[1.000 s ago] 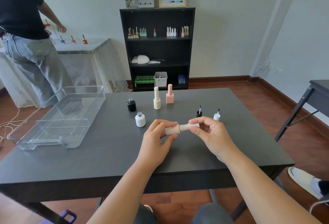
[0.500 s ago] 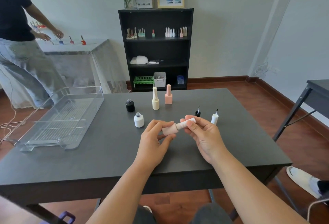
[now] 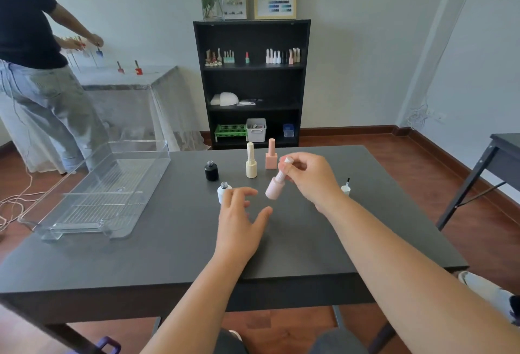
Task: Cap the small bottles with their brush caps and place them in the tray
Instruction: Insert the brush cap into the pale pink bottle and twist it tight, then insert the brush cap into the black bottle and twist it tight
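Observation:
My right hand (image 3: 311, 178) grips the cap of a capped pale pink bottle (image 3: 275, 187), which hangs tilted above the dark table (image 3: 174, 246). My left hand (image 3: 240, 220) is open just below and left of it, holding nothing. An uncapped white bottle (image 3: 222, 191) stands by my left fingertips, with an uncapped black bottle (image 3: 211, 171) behind it. A capped cream bottle (image 3: 251, 161) and a capped peach bottle (image 3: 271, 154) stand upright further back. A white brush cap (image 3: 345, 188) stands on the table right of my right wrist. The clear plastic tray (image 3: 92, 193) lies at the table's left.
A person in a black top and jeans (image 3: 33, 78) stands at the far left by a covered table. A black shelf unit (image 3: 251, 83) with small bottles stands behind the table. Another dark table (image 3: 503, 151) is at the right edge.
My left hand has let go of the pink bottle and dropped toward the table. My right hand has lifted the bottle by its cap and tipped it more upright.

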The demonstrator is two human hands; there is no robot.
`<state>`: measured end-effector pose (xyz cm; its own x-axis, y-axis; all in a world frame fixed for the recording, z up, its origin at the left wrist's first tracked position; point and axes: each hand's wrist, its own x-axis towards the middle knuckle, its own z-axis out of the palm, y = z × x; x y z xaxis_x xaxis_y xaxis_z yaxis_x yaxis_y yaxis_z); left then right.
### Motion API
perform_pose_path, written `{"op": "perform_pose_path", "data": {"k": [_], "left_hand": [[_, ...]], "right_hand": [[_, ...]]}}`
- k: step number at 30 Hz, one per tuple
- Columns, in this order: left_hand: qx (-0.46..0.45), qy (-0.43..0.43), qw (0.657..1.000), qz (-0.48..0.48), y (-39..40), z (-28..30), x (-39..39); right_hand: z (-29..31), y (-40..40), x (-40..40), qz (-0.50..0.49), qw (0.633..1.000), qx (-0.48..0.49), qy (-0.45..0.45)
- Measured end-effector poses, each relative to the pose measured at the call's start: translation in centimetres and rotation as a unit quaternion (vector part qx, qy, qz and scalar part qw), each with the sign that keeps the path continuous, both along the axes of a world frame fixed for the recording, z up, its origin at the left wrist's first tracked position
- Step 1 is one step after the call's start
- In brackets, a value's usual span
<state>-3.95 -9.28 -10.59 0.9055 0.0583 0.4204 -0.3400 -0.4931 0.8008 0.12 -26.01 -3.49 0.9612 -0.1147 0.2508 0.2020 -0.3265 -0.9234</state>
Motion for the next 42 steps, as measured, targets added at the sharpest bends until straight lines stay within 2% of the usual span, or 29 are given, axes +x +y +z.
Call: {"op": "perform_pose_path", "data": {"k": [3,7,15,23,26,30,33,37,42], "left_hand": [[-0.015,0.006,0.998,0.055,1.9,0.4,0.9],[-0.036,0.025,0.995,0.094,4.2,1.4,2.5],[-0.059,0.055,0.991,0.110,7.7,2.3,6.0],[0.006,0.151,0.982,0.113,9.7,1.4,11.2],[0.037,0.164,0.982,0.086,9.5,1.2,12.2],[0.043,0.165,0.983,0.073,9.2,1.0,13.1],[0.026,0.160,0.983,0.082,8.9,0.9,13.2],[0.000,0.160,0.983,0.090,8.8,1.0,12.4],[-0.065,0.082,0.990,0.090,8.9,2.9,9.9]], "right_hand": [[1.8,0.3,2.7,0.001,0.994,-0.109,-0.008],[2.4,1.5,6.0,-0.012,0.981,-0.195,0.007],[1.3,3.1,8.7,-0.018,0.971,-0.228,0.068],[3.1,1.1,7.5,0.015,0.962,-0.259,0.090],[5.6,-1.7,6.3,0.040,0.921,-0.362,0.136],[7.2,-4.3,4.9,0.122,0.799,-0.544,0.224],[6.3,-4.4,4.3,0.135,0.752,-0.595,0.249],[4.6,-4.0,4.1,0.124,0.728,-0.629,0.244],[4.0,-4.1,4.1,0.116,0.764,-0.600,0.205]]}}
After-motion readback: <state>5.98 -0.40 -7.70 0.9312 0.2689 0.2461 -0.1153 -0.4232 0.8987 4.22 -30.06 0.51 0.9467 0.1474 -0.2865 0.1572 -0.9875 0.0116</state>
